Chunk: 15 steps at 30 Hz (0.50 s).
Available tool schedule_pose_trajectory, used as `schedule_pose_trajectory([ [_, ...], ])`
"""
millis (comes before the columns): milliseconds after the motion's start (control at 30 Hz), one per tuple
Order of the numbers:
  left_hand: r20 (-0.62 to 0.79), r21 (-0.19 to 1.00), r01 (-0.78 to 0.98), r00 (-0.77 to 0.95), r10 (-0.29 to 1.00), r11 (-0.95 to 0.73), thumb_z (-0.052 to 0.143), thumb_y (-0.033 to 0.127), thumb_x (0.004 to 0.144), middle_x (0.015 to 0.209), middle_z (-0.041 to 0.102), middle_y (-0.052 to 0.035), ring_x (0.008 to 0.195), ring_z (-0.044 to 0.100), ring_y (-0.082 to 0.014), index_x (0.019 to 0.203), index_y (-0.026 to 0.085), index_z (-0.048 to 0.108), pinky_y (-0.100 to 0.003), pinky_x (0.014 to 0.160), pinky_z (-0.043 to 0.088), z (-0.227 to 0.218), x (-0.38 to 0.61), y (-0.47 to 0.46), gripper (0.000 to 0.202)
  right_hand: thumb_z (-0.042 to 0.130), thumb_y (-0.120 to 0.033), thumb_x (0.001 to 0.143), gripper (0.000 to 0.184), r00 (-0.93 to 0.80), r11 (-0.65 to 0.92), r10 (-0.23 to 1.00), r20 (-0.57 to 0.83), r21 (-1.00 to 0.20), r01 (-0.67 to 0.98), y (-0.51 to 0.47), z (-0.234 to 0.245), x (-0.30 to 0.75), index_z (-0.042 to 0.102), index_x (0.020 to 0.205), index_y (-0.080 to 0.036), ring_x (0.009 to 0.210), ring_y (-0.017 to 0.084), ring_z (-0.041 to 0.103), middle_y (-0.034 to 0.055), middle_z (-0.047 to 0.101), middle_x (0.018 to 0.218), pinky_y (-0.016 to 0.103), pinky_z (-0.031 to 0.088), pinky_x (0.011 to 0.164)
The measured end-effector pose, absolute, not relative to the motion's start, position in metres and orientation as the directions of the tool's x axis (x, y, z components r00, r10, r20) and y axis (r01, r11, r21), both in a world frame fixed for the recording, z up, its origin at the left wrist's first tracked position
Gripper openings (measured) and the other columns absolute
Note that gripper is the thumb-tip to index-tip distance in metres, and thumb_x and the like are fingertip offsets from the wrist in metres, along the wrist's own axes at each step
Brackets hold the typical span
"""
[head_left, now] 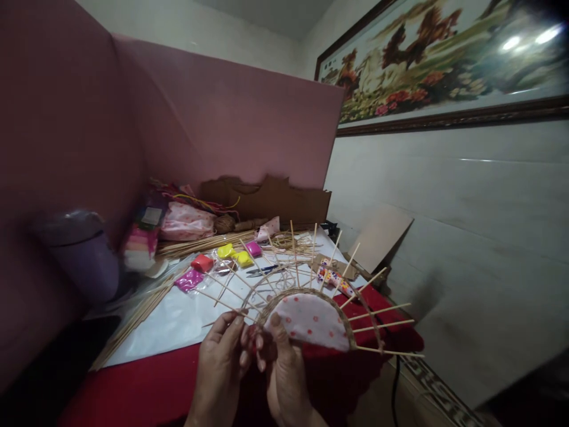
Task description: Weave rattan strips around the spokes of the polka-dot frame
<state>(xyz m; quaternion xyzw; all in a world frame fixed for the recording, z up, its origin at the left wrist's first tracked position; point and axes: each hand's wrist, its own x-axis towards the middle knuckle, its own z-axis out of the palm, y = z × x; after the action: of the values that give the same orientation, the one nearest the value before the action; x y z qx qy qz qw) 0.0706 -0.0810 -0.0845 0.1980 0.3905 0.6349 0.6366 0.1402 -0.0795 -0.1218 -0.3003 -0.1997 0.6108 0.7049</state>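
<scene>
A half-round craft piece (315, 317) is held up above the table's front edge. Its white fabric centre carries red dots, a twine band borders it, and thin wooden sticks fan outward. An outer strand of twine (372, 323) arcs across the sticks. My right hand (284, 362) grips the left end of the half-round, thumb on the fabric. Close beside it, my left hand (224, 350) pinches at the lowest left stick (224, 304), near the outer twine; its fingertips partly hide what they hold.
A white sheet (178, 323) covers much of the red cloth (146, 385). Scissors (265, 270), coloured packets (202, 262), bundled sticks (133, 323) and a twine ball (224, 223) lie behind. A lidded purple bin (84, 255) stands left. Cardboard (377, 237) leans against the right wall.
</scene>
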Motion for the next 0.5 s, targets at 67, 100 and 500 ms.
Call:
schedule_pose_trajectory([
  [67,-0.263,0.743,-0.657,-0.109,0.958,0.129,0.076,0.02,0.057,0.057,0.061,0.0028,0.048,0.057,-0.009,0.078,0.018,0.059,-0.018,0.046,0.048,-0.086,0.069,-0.08,0.027,0.063,-0.045,0.074,0.037,0.17,0.072,0.982,-0.082,-0.672,-0.737,-0.078,-0.122,0.139,0.047,0.059,-0.015,0.042,0.005,0.036,-0.0045,0.046,0.049,0.019,0.025,0.041],
  [100,-0.256,0.748,-0.65,-0.093,0.962,0.136,0.076,0.021,0.057,0.059,0.063,0.0009,0.05,0.059,-0.0103,0.08,0.017,0.06,-0.018,0.046,0.049,-0.088,0.068,-0.08,0.028,0.063,-0.045,0.074,0.037,0.171,0.074,0.982,-0.077,-0.676,-0.733,-0.078,-0.122,0.139,0.047,0.059,-0.015,0.042,0.005,0.036,-0.0045,0.046,0.049,0.019,0.025,0.042],
  [500,-0.159,0.794,-0.605,-0.116,0.98,0.057,0.082,0.017,0.048,0.077,0.066,0.0009,0.062,0.063,-0.0114,0.081,0.016,0.064,-0.017,0.055,0.053,-0.083,0.066,-0.065,0.038,0.07,-0.043,0.067,0.03,0.288,0.178,0.957,-0.049,-0.683,-0.708,-0.068,-0.108,0.121,0.059,0.07,-0.015,0.058,0.014,0.056,-0.0003,0.059,0.06,0.025,0.045,0.052],
])
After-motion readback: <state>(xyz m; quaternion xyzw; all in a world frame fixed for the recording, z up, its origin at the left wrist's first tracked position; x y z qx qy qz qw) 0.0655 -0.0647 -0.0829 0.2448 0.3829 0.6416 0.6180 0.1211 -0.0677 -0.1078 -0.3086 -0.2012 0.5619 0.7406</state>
